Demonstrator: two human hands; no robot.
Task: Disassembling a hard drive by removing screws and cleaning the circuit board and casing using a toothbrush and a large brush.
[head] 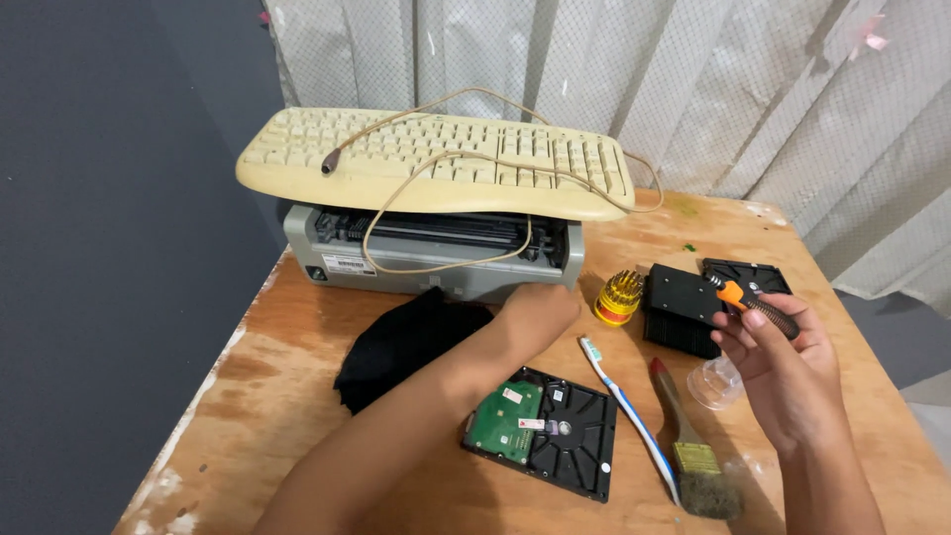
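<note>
**Tech A:** On the right side of the desk, report the right hand.

**Tech B:** Right hand is raised above the desk, fingers curled around a precision screwdriver with an orange collar and dark ribbed grip. Long axis runs diagonally: metal tip end points up-left, toward the far side of the desk; grip end points down-right, past the fingers. Below it lie two black hard-drive parts, partly overlapping.

**Tech A:** Left hand?

**Tech B:** Left hand reaches forward, fingers folded under, knuckles at the front edge of the grey printer. Whether it pinches anything cannot be told. A black cloth lies just beside it.

**Tech A:** Surrounding items?

**Tech B:** Hard drive, circuit board up, lies near the forearm. A toothbrush and a paintbrush lie to its right, both roughly parallel, handles angled up-left. A yellow bit holder stands near the printer. A cream keyboard rests on top of the printer, cable looped over it.
</note>
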